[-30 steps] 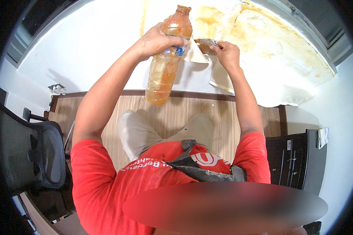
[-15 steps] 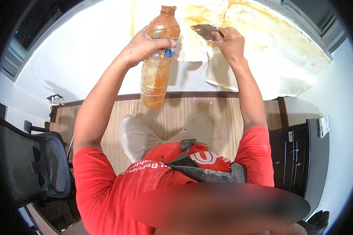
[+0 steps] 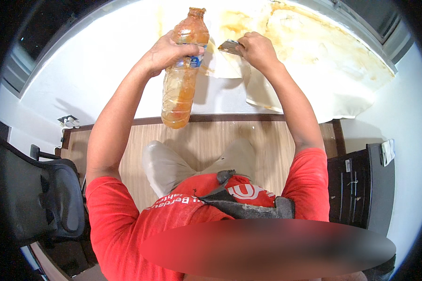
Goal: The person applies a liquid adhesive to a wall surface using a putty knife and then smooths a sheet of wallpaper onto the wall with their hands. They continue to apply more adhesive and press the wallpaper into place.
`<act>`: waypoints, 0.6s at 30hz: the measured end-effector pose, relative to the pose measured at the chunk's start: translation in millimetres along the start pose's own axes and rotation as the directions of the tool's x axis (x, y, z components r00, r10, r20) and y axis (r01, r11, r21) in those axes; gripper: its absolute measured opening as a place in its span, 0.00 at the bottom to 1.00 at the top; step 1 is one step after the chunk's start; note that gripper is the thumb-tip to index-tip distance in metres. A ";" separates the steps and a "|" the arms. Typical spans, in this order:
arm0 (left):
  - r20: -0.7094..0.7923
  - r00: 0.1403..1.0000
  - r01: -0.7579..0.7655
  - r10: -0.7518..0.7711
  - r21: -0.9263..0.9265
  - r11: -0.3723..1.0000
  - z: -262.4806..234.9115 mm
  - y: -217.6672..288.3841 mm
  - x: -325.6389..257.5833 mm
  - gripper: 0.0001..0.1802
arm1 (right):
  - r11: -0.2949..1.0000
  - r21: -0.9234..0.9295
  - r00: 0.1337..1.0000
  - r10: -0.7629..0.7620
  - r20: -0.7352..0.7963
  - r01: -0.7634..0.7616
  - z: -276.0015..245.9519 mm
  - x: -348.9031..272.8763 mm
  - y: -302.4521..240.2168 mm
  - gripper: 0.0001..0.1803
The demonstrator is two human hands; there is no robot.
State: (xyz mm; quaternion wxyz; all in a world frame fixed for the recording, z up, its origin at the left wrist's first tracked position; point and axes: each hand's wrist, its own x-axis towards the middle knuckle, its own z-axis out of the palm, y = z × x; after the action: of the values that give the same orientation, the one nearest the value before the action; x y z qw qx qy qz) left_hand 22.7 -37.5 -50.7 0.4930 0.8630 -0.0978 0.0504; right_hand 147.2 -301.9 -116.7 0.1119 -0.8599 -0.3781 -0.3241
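My left hand grips a clear plastic bottle of orange-brown liquid around its upper part, holding it up against the white wall. My right hand holds a flat metal scraper whose blade rests on the wall beside the bottle. The scraper touches a patch of stained, peeling paper on the wall. Both arms are stretched up and forward.
The white wall carries large brown stains to the upper right. Below lie a dark skirting board and wooden floor. A black office chair stands at the left, a dark cabinet at the right.
Both hands have shifted left and slightly up along the wall, the bottle and scraper moving with them. The scraper now sits closer to the bottle.
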 end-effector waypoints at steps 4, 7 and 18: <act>-0.018 1.000 0.001 -0.001 0.024 1.000 -5.7 -4.2 4.2 0.40 | 0.997 -0.069 0.985 -0.052 -0.166 0.041 -4.5 25.3 -6.9 0.07; -0.043 0.999 0.002 -0.001 0.020 1.000 -5.1 -11.7 7.1 0.41 | 0.995 -0.083 0.952 -0.082 -0.295 0.060 -18.5 40.3 -10.2 0.07; -0.034 0.999 0.002 -0.001 0.049 0.999 0.9 -5.9 0.5 0.44 | 0.980 0.107 0.856 0.200 -0.477 -0.169 -66.9 22.5 45.3 0.14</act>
State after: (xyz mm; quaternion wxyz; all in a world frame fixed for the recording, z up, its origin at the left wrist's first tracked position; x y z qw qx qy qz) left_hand 24.5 -35.4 -56.0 0.4733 0.8740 -0.0876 0.0669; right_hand 159.6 -349.4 -48.7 0.2598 -0.7796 -0.2634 -0.5054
